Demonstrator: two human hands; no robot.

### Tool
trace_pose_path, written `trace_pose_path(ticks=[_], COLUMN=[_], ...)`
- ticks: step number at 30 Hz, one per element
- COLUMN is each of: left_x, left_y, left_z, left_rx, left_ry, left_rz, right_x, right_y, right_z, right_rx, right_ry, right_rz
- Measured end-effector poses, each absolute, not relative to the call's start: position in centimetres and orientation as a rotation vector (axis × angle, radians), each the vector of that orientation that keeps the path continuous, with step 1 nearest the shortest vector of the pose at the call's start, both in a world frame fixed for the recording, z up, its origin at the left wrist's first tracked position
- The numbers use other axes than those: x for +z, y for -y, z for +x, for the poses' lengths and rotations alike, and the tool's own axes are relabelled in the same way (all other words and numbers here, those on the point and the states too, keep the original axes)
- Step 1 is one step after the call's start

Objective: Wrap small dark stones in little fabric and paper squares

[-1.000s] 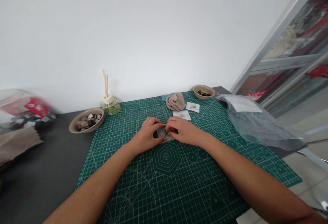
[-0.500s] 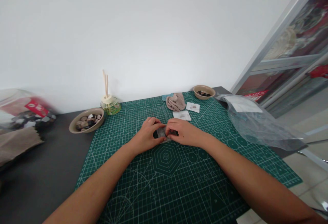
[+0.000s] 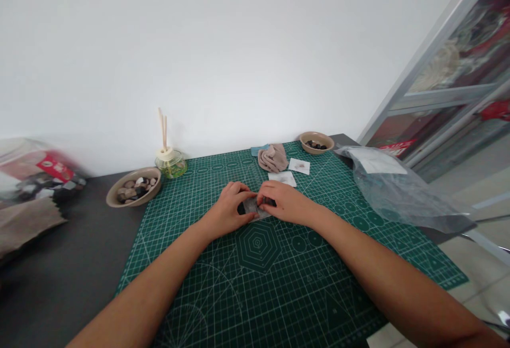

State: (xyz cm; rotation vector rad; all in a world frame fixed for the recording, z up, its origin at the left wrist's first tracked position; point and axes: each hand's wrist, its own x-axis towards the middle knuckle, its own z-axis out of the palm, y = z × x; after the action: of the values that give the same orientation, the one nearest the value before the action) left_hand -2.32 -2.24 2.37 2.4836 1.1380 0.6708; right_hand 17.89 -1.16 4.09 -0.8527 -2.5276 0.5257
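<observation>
In the middle of the green cutting mat (image 3: 223, 295) lies a small grey flat piece with a pale edge (image 3: 261, 213), partly covered by my fingers. My left hand (image 3: 229, 209) grips its left side, thumb at the near edge and fingertips at the far edge. Over the right part, my right hand (image 3: 285, 203) has its fingertips pinched together against the surface. Whatever those fingertips hold, if anything, is hidden. Just beyond the hands lie two white cards (image 3: 282, 178) and a crumpled beige cloth (image 3: 273, 158).
A bowl of stones (image 3: 134, 187) and a reed diffuser (image 3: 171, 162) stand at left. Another bowl with dark stones (image 3: 316, 143) sits at back right. A clear plastic bag (image 3: 402, 194) lies along the right edge. Further left are a bag of stones (image 3: 48, 178) and brown fabric (image 3: 30, 224).
My right fingertips have shifted slightly over the grey piece, and a little more of its near edge shows. My left hand keeps its grip.
</observation>
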Motion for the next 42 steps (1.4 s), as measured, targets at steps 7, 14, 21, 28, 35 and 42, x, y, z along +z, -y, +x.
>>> trace_pose_path(ticks=[7, 14, 21, 28, 35, 42], left_x=[2.40, 2.28, 2.32, 2.53, 2.40, 2.28], left_y=[2.24, 2.17, 2.23, 2.27, 2.26, 2.17], left_z=[-2.34, -2.36, -2.31, -2.24, -2.30, -2.28], left_rx=[0.660, 0.666, 0.667, 0.660, 0.663, 0.671], left_ry=[-1.144, -1.134, -1.145, -1.151, -1.145, -1.139], left_rz=[2.478, 2.480, 2.478, 2.468, 2.471, 2.469], right_x=[4.11, 3.97, 4.04, 3.92, 3.99, 3.78], right_y=[1.14, 1.12, 1.12, 1.14, 1.16, 1.06], right_z=[17.89, 17.92, 17.93, 17.80, 17.97, 17.92], right_rx=[0.520, 0.558, 0.540, 0.567, 0.564, 0.526], right_ry=[2.544, 2.529, 2.518, 2.531, 2.519, 2.493], right_rz=[-0.831, -0.815, -0.845, -0.805, -0.850, -0.873])
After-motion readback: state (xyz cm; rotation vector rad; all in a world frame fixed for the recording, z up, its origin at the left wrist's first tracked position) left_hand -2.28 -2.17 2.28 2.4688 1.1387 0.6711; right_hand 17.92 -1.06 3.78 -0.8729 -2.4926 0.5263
